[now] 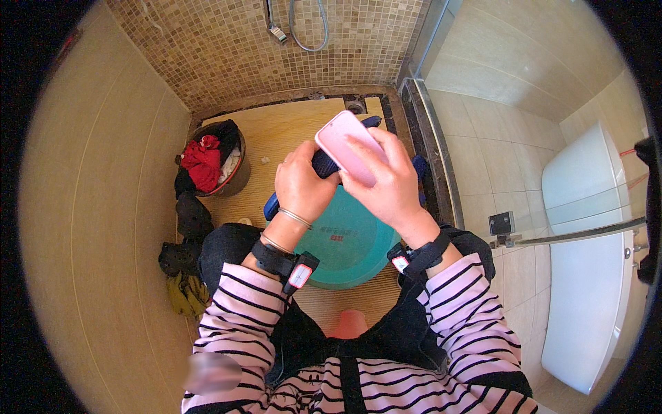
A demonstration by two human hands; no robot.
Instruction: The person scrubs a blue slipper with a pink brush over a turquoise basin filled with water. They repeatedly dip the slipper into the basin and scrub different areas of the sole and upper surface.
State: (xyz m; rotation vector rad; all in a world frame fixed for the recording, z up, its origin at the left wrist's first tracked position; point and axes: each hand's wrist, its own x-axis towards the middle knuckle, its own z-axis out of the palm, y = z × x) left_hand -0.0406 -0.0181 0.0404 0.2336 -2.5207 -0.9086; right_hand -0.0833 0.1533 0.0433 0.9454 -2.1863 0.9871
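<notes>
A flat pink object (347, 145) with rounded corners is in my right hand (388, 181), whose fingers spread across its face. Exactly what it is, I cannot tell. My left hand (305, 178) curls around a dark blue item (321, 164) with a ridged surface. Its thumb lies close to the pink object's lower corner. The blue item slants over the far side of a turquoise plastic basin (339, 217), and both hands hide much of it. Printed writing marks the basin's bottom. The basin stands on the floor between my knees.
A dark bucket (240, 176) holds red, black and white clothes at the left. Dark and olive garments (189, 292) lie along the left wall. Another blue thing (420, 171) sits right of my right hand. A raised sill (432, 155) and glass door (595, 202) border the right.
</notes>
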